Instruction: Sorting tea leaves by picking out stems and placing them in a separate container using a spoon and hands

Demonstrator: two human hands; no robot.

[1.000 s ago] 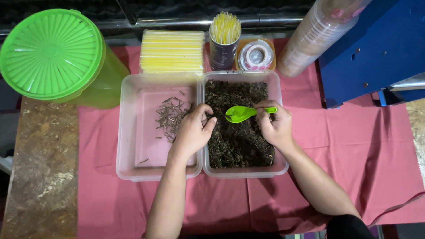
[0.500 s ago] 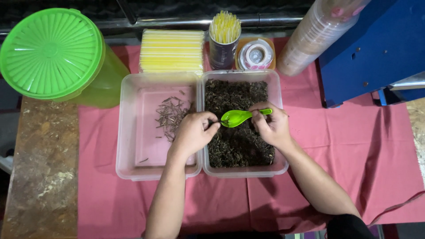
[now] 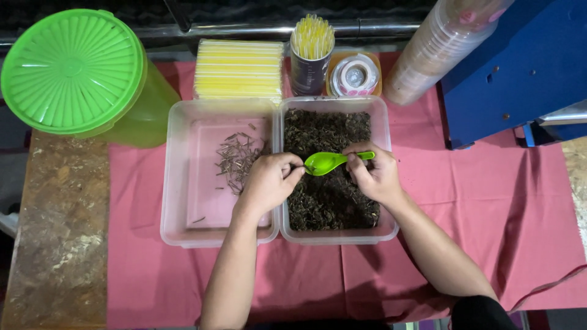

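Right hand [image 3: 374, 177] grips the handle of a green spoon [image 3: 330, 161], fingers pinched round it, over the right tub [image 3: 386, 229]. The spoon lies roughly level, bowl toward the left hand, above the dark dried leaves [image 3: 327, 201] that fill that tub. Left hand [image 3: 270, 181] is curled, fingertips closed together right at the spoon's bowl tip; whether it pinches a bit of leaf cannot be told. It sits over the shared walls of the two tubs.

Left tub [image 3: 177, 226] is clear plastic, touching the right tub side by side, mostly bare, with a small scatter of thin stems [image 3: 235, 162] near its right wall, just beside the left hand. Both tubs stand on a pink cloth [image 3: 147, 275] covering the middle of the counter [image 3: 58, 238], whose brown stone top shows bare at the left edge.

Along the far edge: a big green bucket with ribbed lid [image 3: 70, 68] at the far left corner, a flat pack of yellow straws [image 3: 239, 68] behind the left tub, a cup of upright straws [image 3: 310, 55] and a tape roll [image 3: 354, 74] behind the right tub, then a slanted stack of clear cups [image 3: 431, 52]. A blue machine [image 3: 526, 67] takes the far right corner.
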